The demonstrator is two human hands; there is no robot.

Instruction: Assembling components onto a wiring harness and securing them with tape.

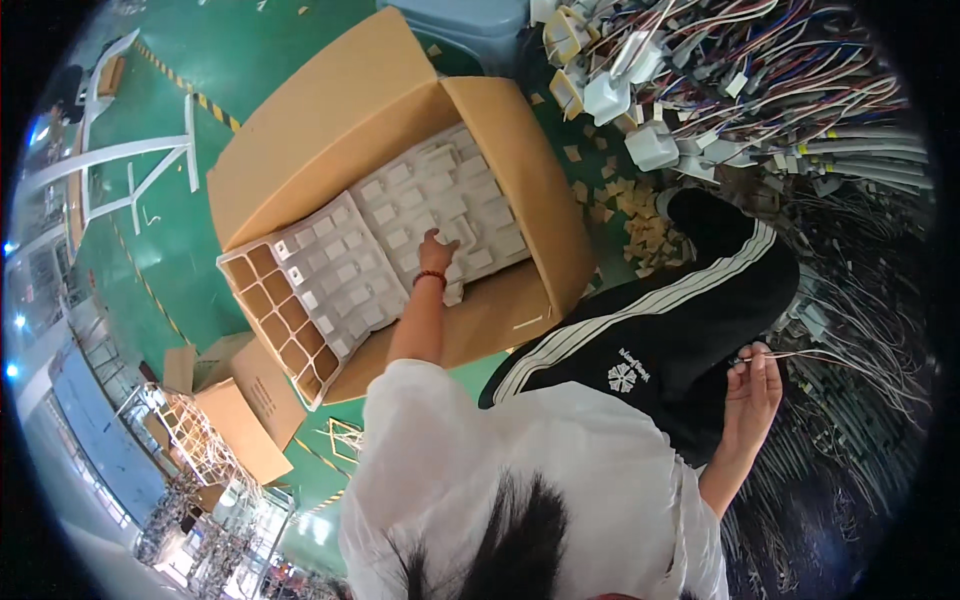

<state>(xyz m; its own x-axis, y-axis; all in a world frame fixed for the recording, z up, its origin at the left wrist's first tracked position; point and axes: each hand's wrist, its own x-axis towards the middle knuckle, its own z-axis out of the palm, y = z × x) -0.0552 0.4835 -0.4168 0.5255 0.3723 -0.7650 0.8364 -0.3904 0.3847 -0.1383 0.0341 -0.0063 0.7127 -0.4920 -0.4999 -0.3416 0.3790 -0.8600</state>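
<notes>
- The floor is painted green, with a yellow-and-black striped line running across it and white metal frames standing near its far left edge.
- A large cardboard box sits open on this floor, its flaps spread outward.
- Inside the box lie white moulded trays with many small square pockets; most pockets carry a small white part.
- One tray leans over the near left edge of the box, and beside it a brown cardboard grid with open cells shows at the box's left corner.
- The left hand reaches into the box and rests on the trays near the near wall; a red band is on its wrist. The fingers are bent down onto a small white part, but I cannot tell if they really grip it.
- The right hand is outside the box, well apart from it at the right, beside the person's knee in black trousers with white stripes. Its fingers are pinched around a thin bundle of wires that runs away to the right.
- Behind the knee, a big heap of coloured cable harnesses with white plugs covers the floor at the far right.
- Small brown paper scraps lie scattered between the box's right wall and this heap.
- Flat cardboard pieces lie near the left, next to the box's near left corner.
</notes>
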